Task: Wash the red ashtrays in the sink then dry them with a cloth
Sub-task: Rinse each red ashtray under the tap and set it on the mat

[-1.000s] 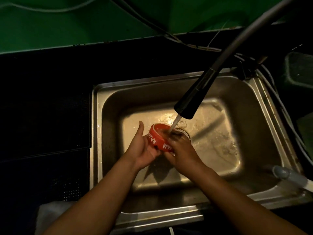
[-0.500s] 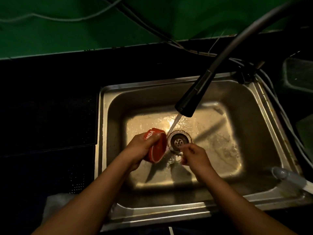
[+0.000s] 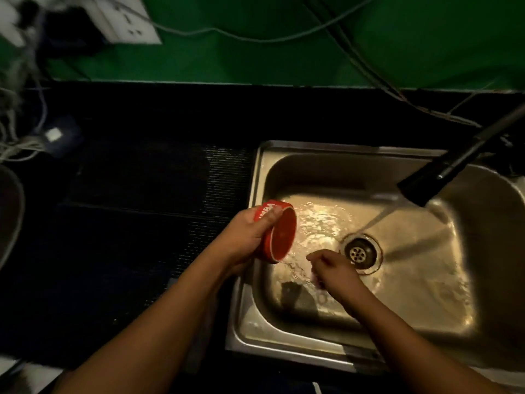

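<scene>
Rinse done, draining. Left hand [image 3: 244, 237] grip wraps the red ashtray [image 3: 282, 237], tipped on edge at frame centre over the sink [image 3: 260, 172] left rim. Right hand [image 3: 332, 268] grip loosely curled, empty, beside the drain [image 3: 359, 253]. Next is probably the cloth; the ashtray is wet and slippery.

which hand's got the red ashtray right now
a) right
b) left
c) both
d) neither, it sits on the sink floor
b: the left hand alone grips the red ashtray, tilted over the sink, while the right hand is apart from it, near the drain.
</scene>
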Tool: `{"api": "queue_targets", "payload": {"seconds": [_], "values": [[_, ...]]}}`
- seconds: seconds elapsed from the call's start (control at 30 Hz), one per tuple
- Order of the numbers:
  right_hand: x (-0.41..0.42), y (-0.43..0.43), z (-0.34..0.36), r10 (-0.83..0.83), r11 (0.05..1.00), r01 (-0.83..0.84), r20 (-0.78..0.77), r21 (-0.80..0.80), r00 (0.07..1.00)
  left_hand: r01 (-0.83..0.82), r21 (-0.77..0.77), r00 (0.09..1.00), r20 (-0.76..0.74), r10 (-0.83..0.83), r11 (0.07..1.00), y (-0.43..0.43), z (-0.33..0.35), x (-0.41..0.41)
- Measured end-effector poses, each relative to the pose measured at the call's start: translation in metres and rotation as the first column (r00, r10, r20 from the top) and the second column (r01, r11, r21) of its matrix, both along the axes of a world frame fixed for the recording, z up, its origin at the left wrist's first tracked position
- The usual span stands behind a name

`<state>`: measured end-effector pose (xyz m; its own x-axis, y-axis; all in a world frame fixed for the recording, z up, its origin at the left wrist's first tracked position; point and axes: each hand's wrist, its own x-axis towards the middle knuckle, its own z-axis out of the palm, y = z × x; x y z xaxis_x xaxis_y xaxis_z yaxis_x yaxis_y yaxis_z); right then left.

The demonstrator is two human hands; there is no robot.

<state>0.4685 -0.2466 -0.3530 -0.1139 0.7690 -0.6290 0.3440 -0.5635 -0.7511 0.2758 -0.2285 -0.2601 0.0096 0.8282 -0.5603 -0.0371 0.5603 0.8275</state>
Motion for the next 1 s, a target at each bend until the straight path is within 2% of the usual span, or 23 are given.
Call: {"api": "queue_targets", "payload": {"seconds": [0.1,0.23,0.33,0.43,0.63,0.73,0.8,0.9,1.0], "values": [[-0.039,0.013,0.013,0.115,0.975,-0.132,0.103,0.177,0.988,0.130,0.071,0.978,-0.172,-0.116,0.989,0.004,0.019,-0.046],[-0.104,0.033,0.032,0.273,0.819,-0.389,0.311,0.421,0.910,0.220,0.113,0.892,-0.426,-0.153,0.969,0.015,0.022,-0.114],[-0.152,0.044,0.034,0.363,0.702,-0.583,0.499,0.408,0.787,0.313,0.142,0.709,-0.693,-0.132,0.939,0.025,0.014,-0.161],[-0.187,0.052,0.033,0.321,0.594,-0.700,0.682,0.395,0.657,0.420,0.145,0.495,-0.864,-0.093,0.896,0.035,0.002,-0.197],[-0.226,0.053,0.022,0.463,0.577,-0.807,0.765,0.124,0.448,0.557,-0.028,0.114,-0.988,-0.109,0.830,0.064,-0.026,-0.248],[-0.227,0.049,0.016,0.420,0.590,-0.796,0.791,0.135,0.445,0.545,-0.186,-0.046,-0.980,-0.192,0.817,0.071,-0.039,-0.261],[-0.226,0.049,0.015,0.406,0.593,-0.792,0.796,0.144,0.449,0.534,-0.208,-0.063,-0.976,-0.206,0.819,0.070,-0.042,-0.260],[-0.225,0.054,0.022,0.421,0.605,-0.783,0.775,0.147,0.471,0.516,-0.131,0.007,-0.988,-0.157,0.847,0.070,-0.039,-0.249],[-0.219,0.070,0.042,0.383,0.653,-0.705,0.682,0.278,0.623,0.557,-0.080,0.098,-0.982,-0.161,0.827,0.077,-0.025,-0.231]]}}
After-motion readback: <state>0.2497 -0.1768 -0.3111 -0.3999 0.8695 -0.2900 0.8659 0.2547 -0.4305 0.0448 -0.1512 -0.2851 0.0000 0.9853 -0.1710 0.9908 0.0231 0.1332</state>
